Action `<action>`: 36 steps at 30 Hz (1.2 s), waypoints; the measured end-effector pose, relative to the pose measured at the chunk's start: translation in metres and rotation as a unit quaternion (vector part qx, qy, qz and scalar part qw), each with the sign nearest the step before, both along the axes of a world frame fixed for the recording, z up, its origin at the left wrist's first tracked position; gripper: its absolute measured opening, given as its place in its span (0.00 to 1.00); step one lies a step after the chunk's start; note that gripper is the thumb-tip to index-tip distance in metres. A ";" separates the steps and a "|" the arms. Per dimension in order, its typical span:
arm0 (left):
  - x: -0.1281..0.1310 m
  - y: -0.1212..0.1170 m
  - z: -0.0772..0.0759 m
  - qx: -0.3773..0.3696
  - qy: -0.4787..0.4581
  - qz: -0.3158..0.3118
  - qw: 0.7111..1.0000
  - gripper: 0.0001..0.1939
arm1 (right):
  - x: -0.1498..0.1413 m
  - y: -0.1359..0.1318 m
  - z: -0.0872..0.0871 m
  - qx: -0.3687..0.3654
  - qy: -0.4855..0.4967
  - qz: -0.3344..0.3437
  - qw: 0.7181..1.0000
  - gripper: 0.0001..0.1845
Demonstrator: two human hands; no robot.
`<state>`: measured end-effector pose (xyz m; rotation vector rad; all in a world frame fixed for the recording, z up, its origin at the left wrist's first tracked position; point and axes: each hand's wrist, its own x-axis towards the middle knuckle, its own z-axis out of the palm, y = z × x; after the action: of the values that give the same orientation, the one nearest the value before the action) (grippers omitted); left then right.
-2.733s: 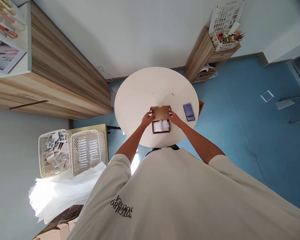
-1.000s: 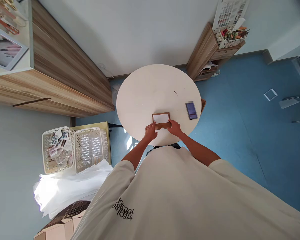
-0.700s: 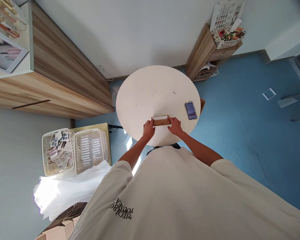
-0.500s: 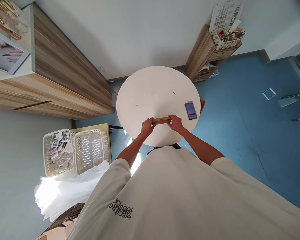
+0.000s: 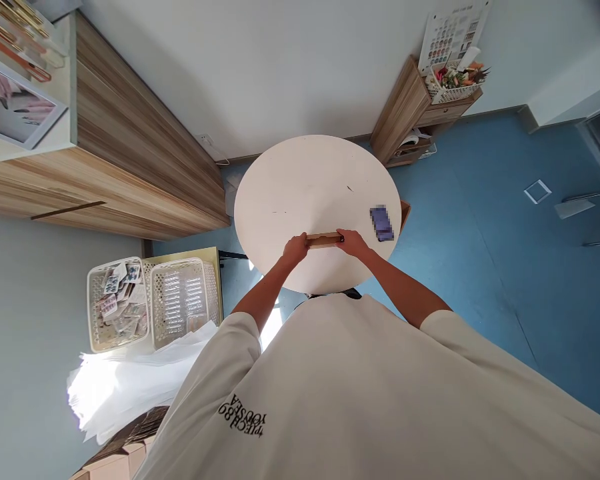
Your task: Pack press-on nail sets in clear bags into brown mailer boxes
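A small brown cardboard box stands tipped on edge near the front of the round white table, so only a thin brown side faces me. My left hand grips its left end with curled fingers. My right hand grips its right end the same way. The inside of the box is hidden.
A dark blue phone-like object lies on the table to the right of the box. Two white baskets and a pile of white sheets sit at lower left. A long wooden cabinet runs along the left. A wooden shelf unit stands behind the table.
The box was open and flat with white contents showing. It has since been closed and tipped up onto its edge, both hands staying on its ends.
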<state>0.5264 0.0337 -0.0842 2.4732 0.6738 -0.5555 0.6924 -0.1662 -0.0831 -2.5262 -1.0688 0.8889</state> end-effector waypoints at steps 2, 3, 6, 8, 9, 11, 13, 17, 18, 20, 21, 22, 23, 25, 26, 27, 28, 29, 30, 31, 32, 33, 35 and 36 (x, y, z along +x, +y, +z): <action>0.005 0.000 0.005 0.029 0.017 -0.027 0.999 0.12 | 0.000 0.002 0.004 -0.024 -0.007 0.009 1.000 0.15; 0.008 0.001 0.008 0.043 0.024 -0.042 0.998 0.12 | 0.001 0.003 0.006 -0.036 -0.012 0.017 0.999 0.13; 0.013 0.004 0.014 0.063 0.042 -0.073 0.994 0.12 | 0.002 0.005 0.009 -0.059 -0.018 0.040 0.997 0.09; 0.015 0.005 0.016 0.062 0.045 -0.081 0.994 0.12 | 0.004 0.006 0.010 -0.060 -0.016 0.047 0.997 0.08; 0.016 0.006 0.017 0.061 0.044 -0.084 0.994 0.12 | 0.004 0.006 0.010 -0.060 -0.015 0.048 0.997 0.08; 0.016 0.006 0.017 0.058 0.043 -0.085 0.994 0.13 | 0.005 0.006 0.008 -0.060 -0.012 0.047 0.997 0.07; 0.016 0.006 0.016 0.056 0.041 -0.082 0.994 0.13 | 0.005 0.007 0.007 -0.061 -0.007 0.039 0.997 0.07; 0.015 0.007 0.015 0.047 0.042 -0.074 0.995 0.12 | 0.004 0.007 0.006 -0.058 0.004 0.020 0.998 0.06; 0.015 0.007 0.015 0.046 0.042 -0.073 0.995 0.11 | 0.004 0.007 0.006 -0.055 0.005 0.020 0.998 0.06; 0.015 0.007 0.015 0.043 0.040 -0.070 0.996 0.11 | 0.004 0.007 0.006 -0.050 0.008 0.020 0.999 0.05; 0.015 0.007 0.016 0.041 0.040 -0.068 0.996 0.10 | 0.003 0.008 0.007 -0.048 0.010 0.020 0.999 0.04; 0.015 0.007 0.016 0.040 0.040 -0.064 0.996 0.10 | 0.003 0.008 0.007 -0.049 0.011 0.020 0.999 0.04; 0.016 0.008 0.016 0.038 0.041 -0.061 0.997 0.10 | 0.003 0.008 0.008 -0.050 0.012 0.019 0.999 0.04; 0.016 0.008 0.017 0.034 0.043 -0.057 0.997 0.10 | 0.004 0.009 0.008 -0.053 0.013 0.016 0.998 0.04; 0.016 0.008 0.018 0.033 0.044 -0.055 0.997 0.10 | 0.004 0.010 0.007 -0.053 0.013 0.016 0.998 0.04; 0.017 0.007 0.018 0.033 0.044 -0.053 0.997 0.10 | 0.004 0.010 0.007 -0.053 0.011 0.016 0.998 0.04; 0.017 0.007 0.019 0.032 0.044 -0.051 0.997 0.10 | 0.005 0.010 0.006 -0.053 0.010 0.016 0.998 0.04; 0.017 0.007 0.019 0.032 0.044 -0.049 0.997 0.10 | 0.005 0.011 0.006 -0.052 0.009 0.017 0.998 0.05; 0.017 0.007 0.020 0.031 0.044 -0.046 0.997 0.10 | 0.006 0.011 0.005 -0.053 0.008 0.018 0.998 0.05; 0.017 0.006 0.020 0.030 0.044 -0.043 0.998 0.10 | 0.006 0.011 0.004 -0.053 0.007 0.018 0.998 0.05; 0.017 0.006 0.020 0.028 0.044 -0.040 0.998 0.10 | 0.006 0.012 0.004 -0.054 0.008 0.018 0.998 0.06; 0.018 0.005 0.020 0.027 0.046 -0.036 0.998 0.10 | 0.006 0.012 0.004 -0.057 0.009 0.016 0.998 0.06; 0.018 0.005 0.020 0.026 0.049 -0.033 0.998 0.10 | 0.006 0.013 0.004 -0.064 0.012 0.012 0.998 0.07; 0.019 0.005 0.020 0.027 0.049 -0.033 0.998 0.10 | 0.006 0.013 0.004 -0.069 0.012 0.011 0.998 0.07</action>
<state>0.5450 0.0382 -0.0642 2.5403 0.6549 -0.6969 0.6980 -0.1529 -0.0789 -2.6114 -1.0636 1.0293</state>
